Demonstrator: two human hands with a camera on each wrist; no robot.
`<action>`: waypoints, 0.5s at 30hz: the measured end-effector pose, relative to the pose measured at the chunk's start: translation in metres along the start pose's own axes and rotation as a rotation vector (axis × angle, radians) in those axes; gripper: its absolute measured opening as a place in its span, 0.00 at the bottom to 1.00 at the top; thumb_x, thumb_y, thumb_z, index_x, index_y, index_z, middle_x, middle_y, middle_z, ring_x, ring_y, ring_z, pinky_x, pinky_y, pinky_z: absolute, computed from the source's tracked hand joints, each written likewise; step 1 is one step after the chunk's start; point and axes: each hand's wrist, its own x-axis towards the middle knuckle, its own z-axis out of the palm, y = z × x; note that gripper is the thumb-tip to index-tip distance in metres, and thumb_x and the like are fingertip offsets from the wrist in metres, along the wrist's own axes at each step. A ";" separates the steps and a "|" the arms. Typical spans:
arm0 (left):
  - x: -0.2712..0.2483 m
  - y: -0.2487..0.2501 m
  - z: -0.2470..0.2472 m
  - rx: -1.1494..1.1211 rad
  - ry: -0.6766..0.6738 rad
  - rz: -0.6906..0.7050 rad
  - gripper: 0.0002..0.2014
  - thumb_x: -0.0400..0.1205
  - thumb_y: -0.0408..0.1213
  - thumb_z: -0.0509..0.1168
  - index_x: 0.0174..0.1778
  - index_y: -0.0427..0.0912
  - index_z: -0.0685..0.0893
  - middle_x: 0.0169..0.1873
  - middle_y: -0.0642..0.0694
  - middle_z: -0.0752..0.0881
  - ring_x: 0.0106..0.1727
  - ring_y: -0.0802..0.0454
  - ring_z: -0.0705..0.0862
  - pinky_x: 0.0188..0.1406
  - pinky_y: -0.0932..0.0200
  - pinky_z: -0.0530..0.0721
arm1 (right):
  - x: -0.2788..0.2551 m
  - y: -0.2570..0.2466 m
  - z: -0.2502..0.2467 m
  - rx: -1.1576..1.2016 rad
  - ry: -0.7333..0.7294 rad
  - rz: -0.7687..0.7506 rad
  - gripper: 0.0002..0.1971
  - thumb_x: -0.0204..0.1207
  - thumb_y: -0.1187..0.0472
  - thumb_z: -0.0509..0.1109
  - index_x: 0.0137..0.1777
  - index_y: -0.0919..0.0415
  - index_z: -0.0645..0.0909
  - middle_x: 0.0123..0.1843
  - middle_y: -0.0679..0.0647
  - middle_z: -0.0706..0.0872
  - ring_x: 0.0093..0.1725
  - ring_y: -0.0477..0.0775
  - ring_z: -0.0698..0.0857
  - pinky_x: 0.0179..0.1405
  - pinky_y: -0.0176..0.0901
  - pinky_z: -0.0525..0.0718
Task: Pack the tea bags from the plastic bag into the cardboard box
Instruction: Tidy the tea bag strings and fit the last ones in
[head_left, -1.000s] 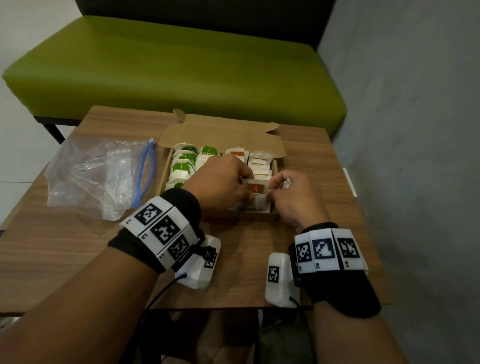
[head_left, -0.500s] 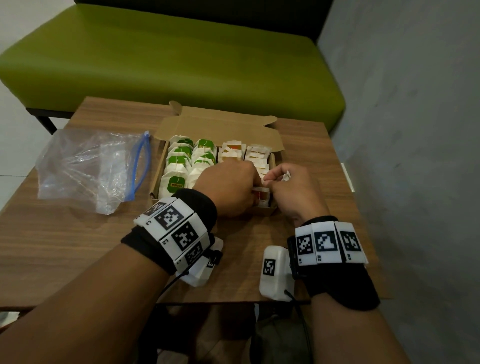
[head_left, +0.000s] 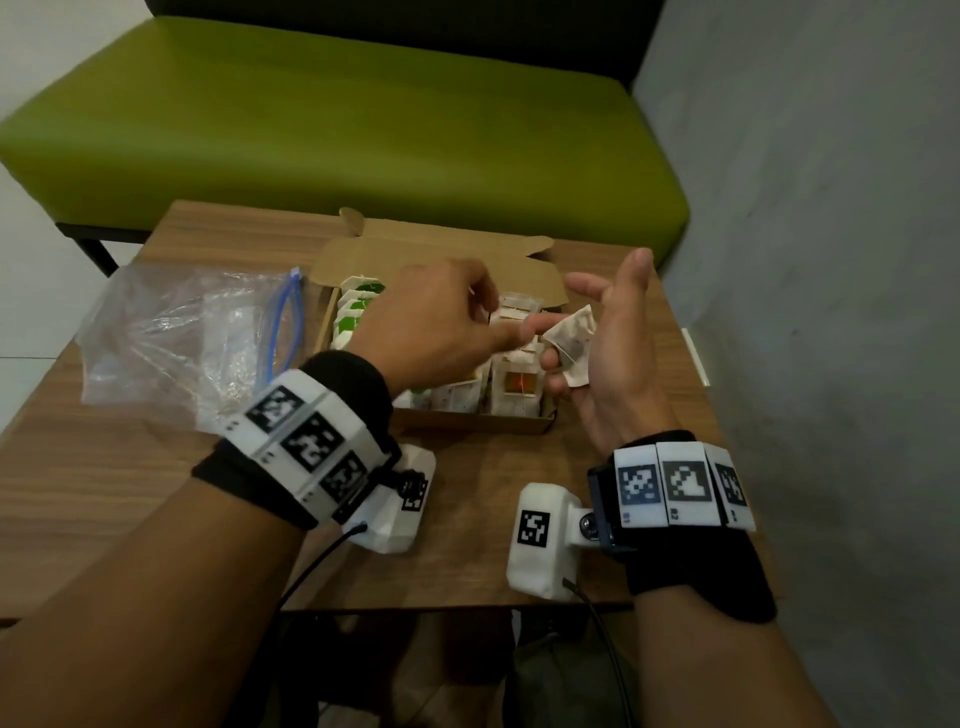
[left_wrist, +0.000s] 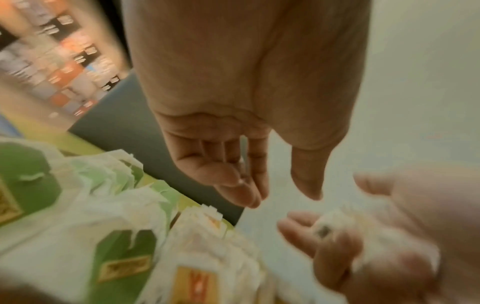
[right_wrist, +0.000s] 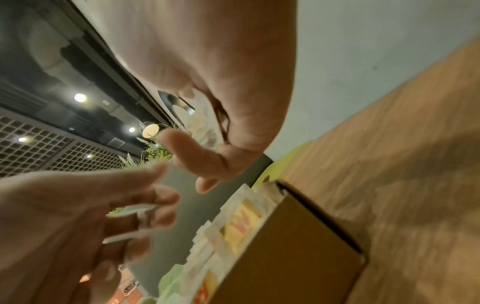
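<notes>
The cardboard box (head_left: 467, 423) lies open on the table, its rows filled with green-labelled tea bags (head_left: 353, 317) on the left and orange-labelled ones (head_left: 517, 384) on the right. Just above the box's right side, my right hand (head_left: 602, 291) is turned palm-left; its lower fingers curl round a loose white tea bag (head_left: 574, 340), also seen in the left wrist view (left_wrist: 335, 224). My left hand (head_left: 488, 317) hovers over the box with relaxed fingers, its index finger reaching to that bag. The plastic bag (head_left: 176, 332) lies flat and looks empty.
The box lid (head_left: 441, 260) stands folded back at the far side. A green bench (head_left: 363, 130) runs behind the wooden table (head_left: 104, 467), and a grey wall (head_left: 805, 260) is close on the right.
Both hands have risen from the box's front right corner. The right hand has turned palm-left with a tea bag in it, and the left hand's fingers have uncurled.
</notes>
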 end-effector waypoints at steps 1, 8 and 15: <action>0.000 0.002 -0.007 -0.096 0.012 0.019 0.18 0.76 0.61 0.70 0.52 0.51 0.84 0.44 0.57 0.86 0.39 0.64 0.83 0.30 0.66 0.79 | -0.002 -0.001 0.002 0.049 -0.041 0.013 0.37 0.84 0.29 0.38 0.73 0.54 0.72 0.46 0.61 0.90 0.26 0.47 0.78 0.19 0.37 0.71; -0.005 0.002 -0.009 -0.194 -0.094 0.168 0.13 0.78 0.48 0.74 0.55 0.49 0.88 0.47 0.58 0.79 0.38 0.76 0.79 0.37 0.77 0.75 | -0.006 0.000 0.017 0.186 -0.239 0.109 0.40 0.82 0.26 0.40 0.77 0.54 0.70 0.47 0.56 0.90 0.26 0.50 0.76 0.16 0.35 0.69; -0.002 -0.010 -0.010 -0.365 -0.030 0.065 0.06 0.80 0.42 0.73 0.43 0.43 0.86 0.39 0.51 0.88 0.29 0.69 0.78 0.29 0.72 0.73 | -0.006 0.002 0.021 0.174 -0.267 0.180 0.31 0.88 0.35 0.49 0.72 0.59 0.75 0.43 0.53 0.87 0.32 0.49 0.81 0.22 0.39 0.79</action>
